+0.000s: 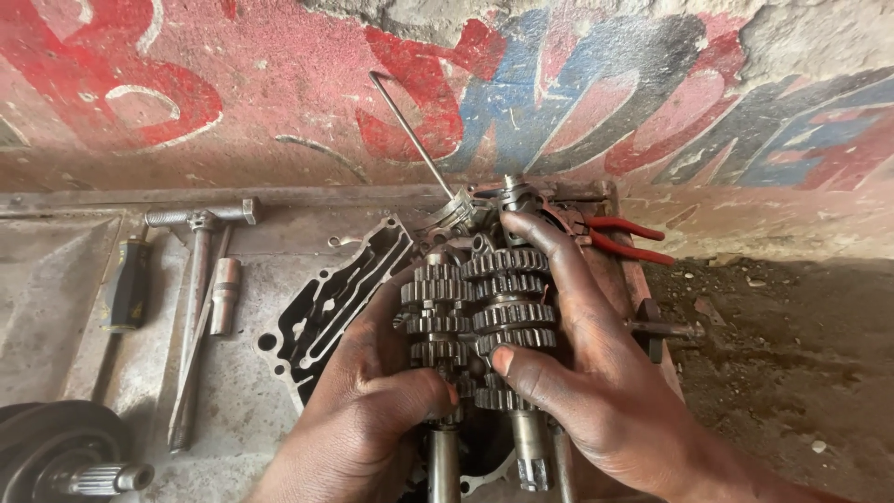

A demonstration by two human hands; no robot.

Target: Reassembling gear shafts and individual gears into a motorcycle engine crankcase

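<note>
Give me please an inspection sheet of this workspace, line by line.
Surface: grey metal tray, dirty, on the ground.
Job's things: two meshed gear shafts, held together over a dark engine case.
Clutter: T-handle wrench, socket, screwdriver, red-handled pliers, splined shaft part.
Grippers: left hand and right hand both clasp the gears.
Cables: nothing seen.
Surroundings: painted wall, bare dirt floor.

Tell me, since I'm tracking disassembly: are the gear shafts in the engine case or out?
Out: both hands hold the gear shafts above the case.
</note>
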